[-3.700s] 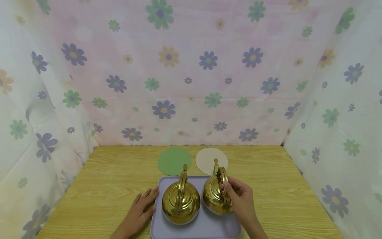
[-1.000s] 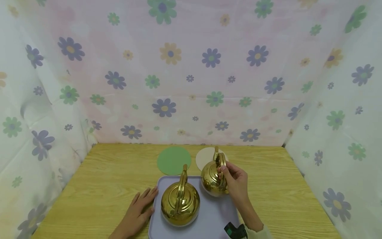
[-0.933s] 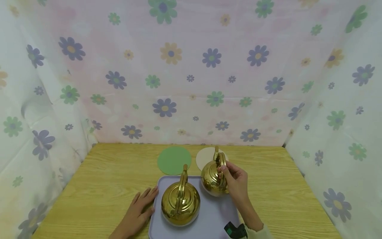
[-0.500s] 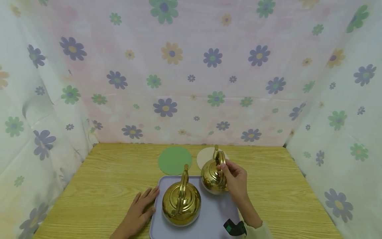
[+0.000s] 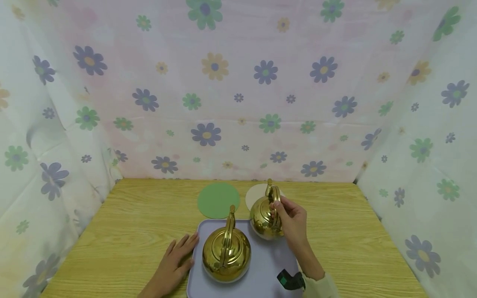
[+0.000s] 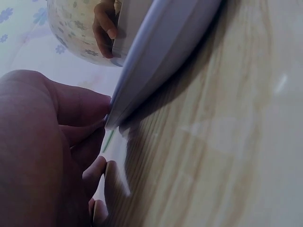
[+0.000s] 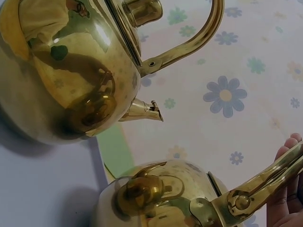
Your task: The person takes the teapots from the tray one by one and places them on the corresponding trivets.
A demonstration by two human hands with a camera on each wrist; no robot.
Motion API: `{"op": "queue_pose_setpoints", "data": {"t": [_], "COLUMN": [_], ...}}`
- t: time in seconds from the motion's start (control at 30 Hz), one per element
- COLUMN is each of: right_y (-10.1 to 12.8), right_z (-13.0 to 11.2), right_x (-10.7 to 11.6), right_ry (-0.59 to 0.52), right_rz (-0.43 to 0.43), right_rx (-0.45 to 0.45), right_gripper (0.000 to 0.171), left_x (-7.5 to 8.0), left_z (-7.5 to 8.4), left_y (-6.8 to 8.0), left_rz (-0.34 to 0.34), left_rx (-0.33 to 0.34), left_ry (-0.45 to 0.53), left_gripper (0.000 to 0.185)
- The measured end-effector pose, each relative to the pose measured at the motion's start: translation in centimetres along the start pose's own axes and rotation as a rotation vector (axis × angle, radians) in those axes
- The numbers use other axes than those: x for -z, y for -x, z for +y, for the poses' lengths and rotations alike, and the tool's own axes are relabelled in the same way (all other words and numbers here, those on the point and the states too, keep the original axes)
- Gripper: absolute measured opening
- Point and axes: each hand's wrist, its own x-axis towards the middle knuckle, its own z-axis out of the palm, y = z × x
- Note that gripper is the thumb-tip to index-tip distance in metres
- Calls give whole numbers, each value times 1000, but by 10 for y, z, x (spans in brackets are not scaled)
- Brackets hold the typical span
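Observation:
Two shiny gold kettles are in front of me. My right hand [image 5: 285,215] grips the handle of the right kettle [image 5: 263,215] and holds it over the far right corner of the lavender tray [image 5: 264,273]. The left kettle [image 5: 225,253] stands on the tray. My left hand [image 5: 178,258] lies flat on the wooden table [image 5: 130,223], fingers against the tray's left rim [image 6: 156,52]. In the right wrist view the held kettle [image 7: 161,194] is close below, its handle [image 7: 260,189] by my fingers, and the other kettle [image 7: 61,71] is above it.
A green round mat [image 5: 218,200] and a beige round mat [image 5: 255,194] lie on the table just beyond the tray. Flowered cloth walls [image 5: 238,91] close in the back and both sides. A dark wrist device [image 5: 288,280] sits on my right forearm.
My right hand has lifted the right kettle off the tray and carried it away from me, toward the beige mat. The left hand and left kettle have stayed put.

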Motion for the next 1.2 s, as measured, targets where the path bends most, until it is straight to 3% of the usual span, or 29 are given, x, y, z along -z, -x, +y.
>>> {"op": "queue_pose_setpoints", "data": {"t": [0.43,0.93,1.2], "right_y": [-4,-9,-10], "right_z": [0,-2,-4], "right_x": [-1,-2,-4], "right_ry": [7,36,38], "right_rz": [-1,1,9], "right_rx": [8,-5,-32], "right_gripper": [29,28,29], "left_x": [0,-2,-1], "left_z": [2,1,3], "left_y": [0,0,0], "left_rz": [2,27,23], "left_rx": [20,-22,-10], "left_ry": [-4,-22,-12], "left_gripper": [58,55,55]}}
